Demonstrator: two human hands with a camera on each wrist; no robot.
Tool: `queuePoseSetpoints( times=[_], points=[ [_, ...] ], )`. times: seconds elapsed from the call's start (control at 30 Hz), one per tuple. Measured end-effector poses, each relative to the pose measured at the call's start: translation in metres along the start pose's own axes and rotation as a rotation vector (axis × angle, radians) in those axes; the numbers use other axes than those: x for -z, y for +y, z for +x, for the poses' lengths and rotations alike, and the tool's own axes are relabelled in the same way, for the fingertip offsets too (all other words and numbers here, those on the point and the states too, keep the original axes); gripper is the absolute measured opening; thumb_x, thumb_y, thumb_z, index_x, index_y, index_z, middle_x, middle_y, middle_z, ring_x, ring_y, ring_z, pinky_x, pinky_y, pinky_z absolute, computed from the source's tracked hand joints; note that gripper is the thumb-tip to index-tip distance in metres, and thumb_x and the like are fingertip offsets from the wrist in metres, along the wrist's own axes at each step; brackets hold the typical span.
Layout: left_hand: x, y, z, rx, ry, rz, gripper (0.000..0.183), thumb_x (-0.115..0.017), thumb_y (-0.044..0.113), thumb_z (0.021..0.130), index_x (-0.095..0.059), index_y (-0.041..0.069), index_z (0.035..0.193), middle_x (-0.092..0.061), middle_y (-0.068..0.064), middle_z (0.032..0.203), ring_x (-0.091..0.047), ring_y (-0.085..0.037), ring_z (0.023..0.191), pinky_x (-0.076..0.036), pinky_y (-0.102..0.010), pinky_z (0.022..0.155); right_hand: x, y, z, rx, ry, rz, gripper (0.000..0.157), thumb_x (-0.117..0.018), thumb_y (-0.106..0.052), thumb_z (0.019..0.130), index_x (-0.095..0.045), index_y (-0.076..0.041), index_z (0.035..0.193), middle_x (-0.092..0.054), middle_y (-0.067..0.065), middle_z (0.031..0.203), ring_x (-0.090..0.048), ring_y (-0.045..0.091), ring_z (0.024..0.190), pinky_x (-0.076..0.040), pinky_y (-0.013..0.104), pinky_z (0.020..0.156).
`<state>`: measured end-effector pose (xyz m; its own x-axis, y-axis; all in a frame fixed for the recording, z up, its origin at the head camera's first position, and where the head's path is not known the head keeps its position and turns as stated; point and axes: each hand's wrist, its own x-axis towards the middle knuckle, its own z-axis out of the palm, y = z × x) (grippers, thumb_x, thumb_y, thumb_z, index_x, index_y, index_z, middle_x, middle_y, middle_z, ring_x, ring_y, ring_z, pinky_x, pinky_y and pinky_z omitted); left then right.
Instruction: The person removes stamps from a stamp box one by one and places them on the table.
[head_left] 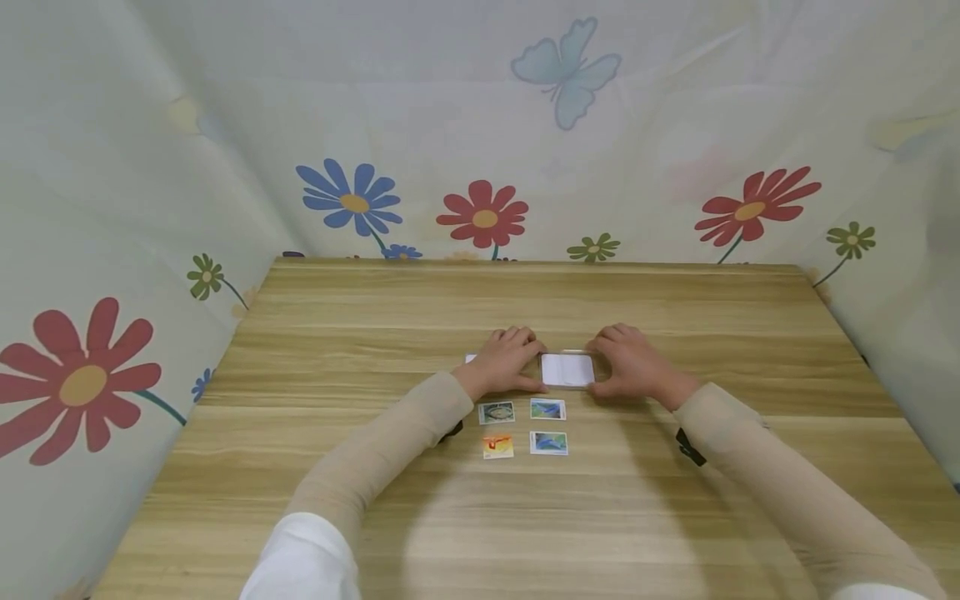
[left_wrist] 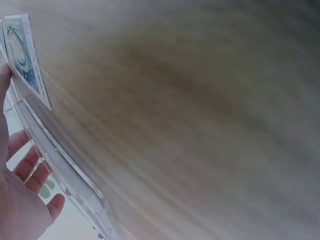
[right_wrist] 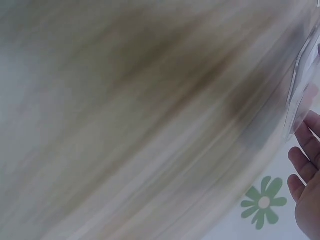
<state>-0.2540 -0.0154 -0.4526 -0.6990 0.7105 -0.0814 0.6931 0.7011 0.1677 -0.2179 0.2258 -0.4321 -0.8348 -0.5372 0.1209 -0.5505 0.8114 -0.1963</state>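
Observation:
A clear plastic case with something white inside lies on the wooden table between both hands. My left hand holds its left end, the thumb at the near corner and fingers at the far one. At the right end my right hand grips it in the same way. The case appears edge-on in the left wrist view, and its transparent rim shows in the right wrist view. Nearer to me lie several small picture stamps, among them an orange one and a blue-green one.
A white piece peeks out behind the left hand, mostly hidden. The wooden table meets a flower-printed cloth at its back and sides.

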Motion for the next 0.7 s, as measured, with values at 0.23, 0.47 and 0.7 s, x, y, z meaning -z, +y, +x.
queuePoseSetpoints(
  times=[0.23, 0.47, 0.7],
  points=[
    [0.001, 0.001, -0.001, 0.006, -0.002, -0.012, 0.067, -0.055, 0.064, 0.078, -0.048, 0.021, 0.129, -0.045, -0.001, 0.124, -0.04, -0.018, 0.114, -0.03, -0.04, 0.102, -0.006, -0.004, 0.007, 0.017, -0.011, -0.004, 0.058, -0.075, -0.042, 0.063, -0.063, -0.005, 0.105, -0.06, 0.011, 0.102, -0.049, 0.029, 0.102, -0.036, 0.048, 0.095],
    [0.001, 0.001, 0.0, 0.003, 0.008, -0.02, 0.068, -0.056, 0.064, 0.077, -0.049, 0.02, 0.128, -0.046, -0.001, 0.123, -0.041, -0.018, 0.114, -0.03, -0.04, 0.101, -0.009, -0.01, 0.012, 0.017, -0.024, 0.002, 0.058, -0.074, -0.044, 0.065, -0.063, -0.004, 0.106, -0.06, 0.011, 0.104, -0.048, 0.029, 0.103, -0.035, 0.049, 0.096],
    [0.001, 0.001, 0.0, -0.002, 0.007, -0.02, 0.069, -0.056, 0.064, 0.077, -0.049, 0.018, 0.127, -0.046, -0.001, 0.123, -0.041, -0.017, 0.113, -0.03, -0.04, 0.102, -0.011, -0.012, 0.016, 0.013, -0.034, 0.005, 0.058, -0.074, -0.044, 0.066, -0.062, -0.005, 0.107, -0.059, 0.011, 0.105, -0.048, 0.028, 0.103, -0.035, 0.048, 0.095]
  ],
)
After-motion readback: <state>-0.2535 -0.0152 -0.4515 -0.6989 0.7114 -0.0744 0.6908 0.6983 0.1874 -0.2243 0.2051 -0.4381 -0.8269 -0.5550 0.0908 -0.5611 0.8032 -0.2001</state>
